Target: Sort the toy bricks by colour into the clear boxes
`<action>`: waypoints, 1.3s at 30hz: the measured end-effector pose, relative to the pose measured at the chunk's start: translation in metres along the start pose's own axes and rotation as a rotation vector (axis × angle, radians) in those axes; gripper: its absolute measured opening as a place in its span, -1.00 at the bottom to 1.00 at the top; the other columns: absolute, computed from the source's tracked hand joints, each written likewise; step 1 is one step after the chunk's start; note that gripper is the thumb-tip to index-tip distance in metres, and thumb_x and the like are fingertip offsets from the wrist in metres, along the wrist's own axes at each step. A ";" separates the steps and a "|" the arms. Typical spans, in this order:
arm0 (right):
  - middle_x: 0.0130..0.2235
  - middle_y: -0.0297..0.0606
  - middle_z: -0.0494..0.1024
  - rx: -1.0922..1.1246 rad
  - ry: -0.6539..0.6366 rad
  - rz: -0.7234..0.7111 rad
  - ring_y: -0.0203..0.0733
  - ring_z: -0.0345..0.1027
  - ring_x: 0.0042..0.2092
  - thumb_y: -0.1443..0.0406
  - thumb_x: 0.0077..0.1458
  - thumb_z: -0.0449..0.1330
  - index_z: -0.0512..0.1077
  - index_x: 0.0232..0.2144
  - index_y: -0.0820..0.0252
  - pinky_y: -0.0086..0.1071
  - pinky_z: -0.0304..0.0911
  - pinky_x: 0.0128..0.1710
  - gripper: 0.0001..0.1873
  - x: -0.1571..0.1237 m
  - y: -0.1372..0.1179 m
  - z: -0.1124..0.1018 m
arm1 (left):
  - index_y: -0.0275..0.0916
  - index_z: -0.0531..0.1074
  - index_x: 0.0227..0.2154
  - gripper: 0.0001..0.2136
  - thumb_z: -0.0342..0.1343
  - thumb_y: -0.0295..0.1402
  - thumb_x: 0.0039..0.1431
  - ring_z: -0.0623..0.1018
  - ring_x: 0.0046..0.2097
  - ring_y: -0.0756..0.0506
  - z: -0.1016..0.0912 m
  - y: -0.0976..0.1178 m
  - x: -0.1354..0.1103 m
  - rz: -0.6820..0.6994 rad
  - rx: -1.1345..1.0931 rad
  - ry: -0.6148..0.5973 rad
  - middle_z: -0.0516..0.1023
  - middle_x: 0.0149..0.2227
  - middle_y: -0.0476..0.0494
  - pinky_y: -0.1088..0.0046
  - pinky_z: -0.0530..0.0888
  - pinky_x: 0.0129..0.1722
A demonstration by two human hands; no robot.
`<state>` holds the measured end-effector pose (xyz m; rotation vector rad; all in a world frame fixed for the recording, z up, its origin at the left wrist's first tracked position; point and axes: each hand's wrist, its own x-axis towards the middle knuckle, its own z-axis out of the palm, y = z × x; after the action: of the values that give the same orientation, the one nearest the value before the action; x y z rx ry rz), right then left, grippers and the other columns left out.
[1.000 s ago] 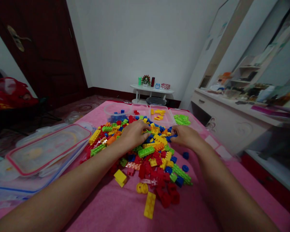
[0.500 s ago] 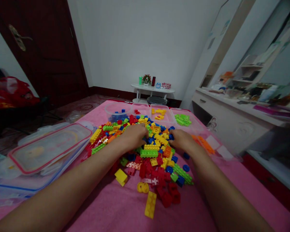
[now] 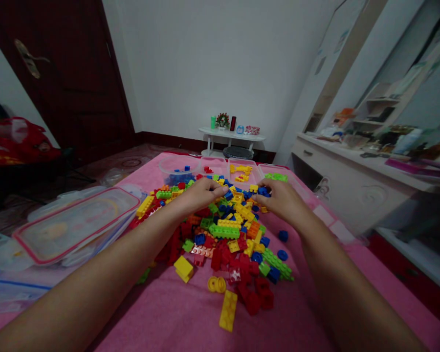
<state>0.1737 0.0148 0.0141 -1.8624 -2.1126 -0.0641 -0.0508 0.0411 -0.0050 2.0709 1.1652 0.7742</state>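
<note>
A big heap of mixed toy building bricks in red, yellow, green, blue and orange lies on the pink cloth. Over the heap's far left part is my left hand, its thumb and fingers drawn together; what they hold, if anything, is hidden. A blue brick sits right by its fingertips. My right hand is curled around a few blue bricks at the heap's far right side. Loose pieces lie nearest me, among them a long yellow brick and yellow wheels.
Behind the heap stand a round clear tub with blue bricks and clear boxes holding red pieces, yellow pieces and green pieces. Stacked clear lids lie left. A white dresser stands right.
Both hands have lifted and moved slightly away from me, toward the boxes. Blue bricks now show in my right hand. Some bricks in the heap's middle have shifted.
</note>
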 end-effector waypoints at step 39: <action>-0.27 -0.29 0.54 0.210 0.250 -0.257 -0.17 0.37 -0.28 0.22 -0.09 0.23 0.48 -0.28 0.07 -0.34 0.18 -0.34 -0.76 -0.026 -0.071 0.003 | -0.33 0.37 -0.42 -0.73 0.06 -0.17 0.13 0.37 -0.71 0.10 0.036 0.011 -0.005 -0.518 -1.523 -0.263 0.41 -0.62 -0.02 0.69 0.30 -0.77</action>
<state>0.1065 -0.0203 0.0169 -1.3815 -2.0806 -0.1228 -0.0208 0.0231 -0.0199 0.5372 0.5194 0.7051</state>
